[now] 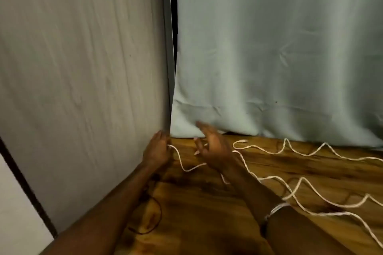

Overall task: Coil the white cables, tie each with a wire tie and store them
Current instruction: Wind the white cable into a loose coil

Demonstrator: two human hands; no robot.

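I read this as the very start of coiling: the white cable (275, 180) is not yet gathered, lying in loose wavy loops across the wooden floor (207, 203) from my hands out to the right edge of view. My left hand (156, 151) sits at the foot of the pale panel (83, 89) on the left, fingers curled round one end of the cable, which leaves the hand and snakes rightward along the floor. My right hand (213, 149) hovers just above the floor beside it, fingers spread and relaxed, gripping nothing; it is blurred, so I cannot tell whether a strand brushes the fingertips. A strand does pass under or against that wrist.

I judge the next move needs the right hand to take up the slack a short way along from the left hand's grip and lay it back into that hand as the first loop, keeping the turns even so the kinks do not tangle.

Room is tight on two sides: the panel stands right against the left hand, and the grey-green curtain (279, 58) hangs down to the floor just beyond both hands. A dark gap (173, 27) runs between the two. Open floor lies to the right and toward me, so that is where I would draw the cable in. A thin dark wire (157, 213) loops on the floor under my left forearm; it may be a tie, but I cannot be sure.
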